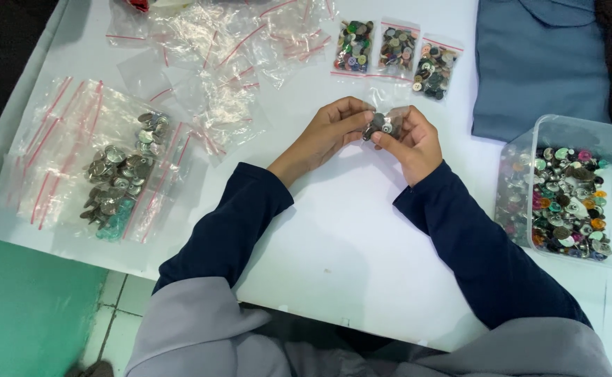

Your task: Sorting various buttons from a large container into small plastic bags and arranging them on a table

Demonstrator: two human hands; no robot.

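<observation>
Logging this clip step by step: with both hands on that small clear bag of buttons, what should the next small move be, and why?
Probably press the bag's top shut. Both the left hand and right hand pinch a small clear bag that already holds several buttons, and three filled bags lie in a row just beyond it. Whether the strip is already sealed cannot be told.

Both arms covered by long dark navy sleeves, plain, snug, no visible print or trim. Cuffs end at wrists; fabric shows soft creases along forearms. Left hand (327, 136) bare: no glove, no ring or watch discernible. Right hand (412, 143) bare likewise. Loose light grey garment drapes over upper arms and chest at lower frame edge, smooth fabric, broad folds, no markings seen.
</observation>
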